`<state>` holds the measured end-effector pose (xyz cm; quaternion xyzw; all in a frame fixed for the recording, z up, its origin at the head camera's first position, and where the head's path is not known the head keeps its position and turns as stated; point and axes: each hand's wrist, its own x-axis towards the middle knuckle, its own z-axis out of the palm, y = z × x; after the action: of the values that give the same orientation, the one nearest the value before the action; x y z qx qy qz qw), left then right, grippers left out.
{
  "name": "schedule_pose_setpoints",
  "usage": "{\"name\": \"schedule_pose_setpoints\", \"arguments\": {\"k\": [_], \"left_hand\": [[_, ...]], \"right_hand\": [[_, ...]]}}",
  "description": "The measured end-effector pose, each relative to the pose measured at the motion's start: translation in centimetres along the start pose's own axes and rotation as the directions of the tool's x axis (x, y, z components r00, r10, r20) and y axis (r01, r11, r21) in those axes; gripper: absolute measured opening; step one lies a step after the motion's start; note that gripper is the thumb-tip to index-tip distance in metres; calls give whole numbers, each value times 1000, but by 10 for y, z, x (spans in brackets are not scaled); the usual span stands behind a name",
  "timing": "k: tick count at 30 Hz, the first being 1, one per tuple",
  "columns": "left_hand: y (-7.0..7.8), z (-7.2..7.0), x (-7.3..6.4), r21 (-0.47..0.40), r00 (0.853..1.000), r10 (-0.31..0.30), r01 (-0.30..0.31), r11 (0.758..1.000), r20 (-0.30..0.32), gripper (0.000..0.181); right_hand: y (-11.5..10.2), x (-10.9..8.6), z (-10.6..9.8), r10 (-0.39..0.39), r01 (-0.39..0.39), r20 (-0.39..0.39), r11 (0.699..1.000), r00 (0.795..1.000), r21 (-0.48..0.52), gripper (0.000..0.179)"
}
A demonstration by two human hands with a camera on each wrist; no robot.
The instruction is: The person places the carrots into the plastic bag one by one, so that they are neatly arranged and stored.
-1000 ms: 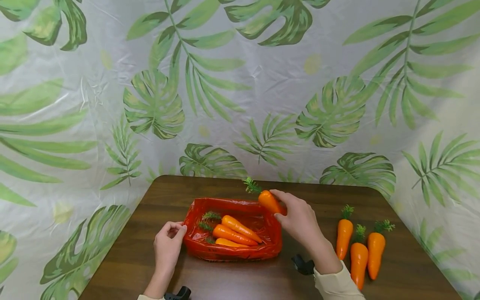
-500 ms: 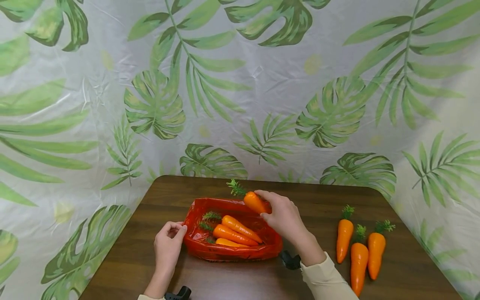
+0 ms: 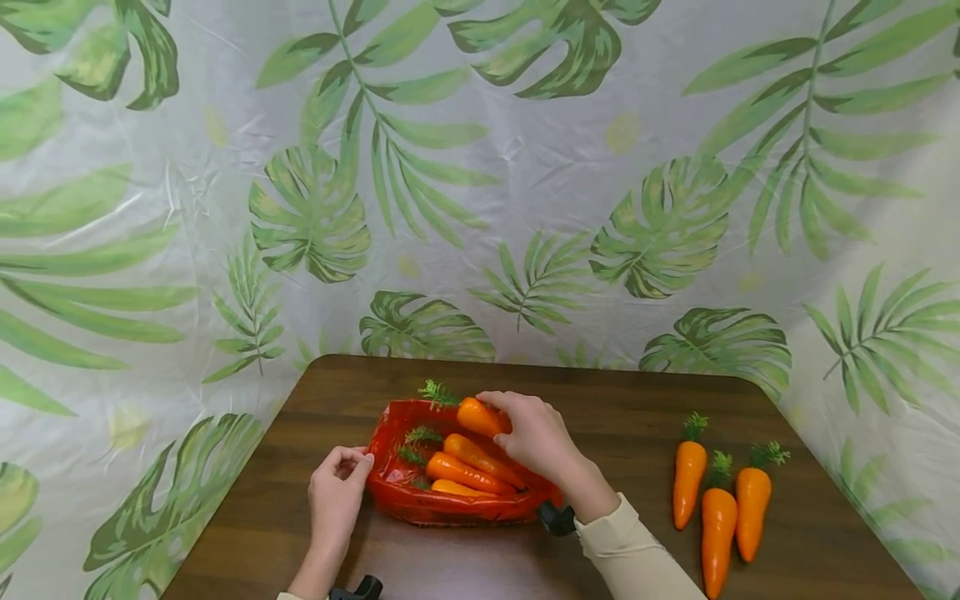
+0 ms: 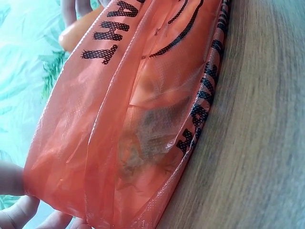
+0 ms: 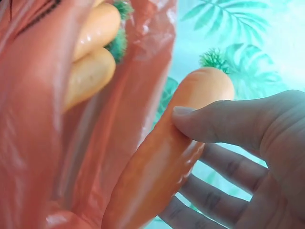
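Observation:
A red plastic bag [image 3: 450, 510] with its mouth spread wide sits on the table, and black lettering shows on its side in the left wrist view. Several orange carrots [image 3: 471, 472] with green tops lie inside it. My left hand [image 3: 335, 483] pinches the bag's left rim between thumb and fingers. With thumb and fingers my right hand [image 3: 534, 435] grips another carrot [image 3: 477, 417] over the far side of the bag, its leafy top [image 3: 437, 393] pointing left. The right wrist view shows the thumb across this carrot [image 5: 155, 162], whose lower end reaches the bottom edge of the frame.
To the right on the dark wooden table [image 3: 615, 500] lie a carrot [image 3: 688, 483], a second carrot [image 3: 717, 533] and a third carrot [image 3: 752, 508], close together. Behind the table hangs a leaf-patterned cloth [image 3: 525, 192].
My right hand has moved left and slightly down with the carrot, from the bag's right end to above its middle. My left hand has stayed at the rim.

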<state>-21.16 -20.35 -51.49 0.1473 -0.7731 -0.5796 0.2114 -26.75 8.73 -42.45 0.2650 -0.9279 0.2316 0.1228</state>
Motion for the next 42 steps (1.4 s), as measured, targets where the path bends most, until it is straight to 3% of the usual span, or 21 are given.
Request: {"name": "schedule_pose_setpoints", "arguments": {"k": [13, 19, 30, 42], "left_hand": [[2, 1, 0, -7, 1000, 13, -13, 1000, -14, 14], [3, 1, -1, -17, 1000, 6, -6, 1000, -7, 14], [2, 2, 0, -39, 1000, 21, -21, 999, 3, 13], [0, 1, -1, -33, 1000, 24, -24, 999, 0, 12]], "right_hand": [[8, 8, 24, -26, 28, 141, 1000, 990, -10, 61], [15, 12, 33, -2, 5, 146, 1000, 989, -21, 59], [26, 19, 48, 111, -109, 121, 994, 986, -28, 49], [36, 18, 58, 118, -115, 112, 993, 987, -29, 50]]}}
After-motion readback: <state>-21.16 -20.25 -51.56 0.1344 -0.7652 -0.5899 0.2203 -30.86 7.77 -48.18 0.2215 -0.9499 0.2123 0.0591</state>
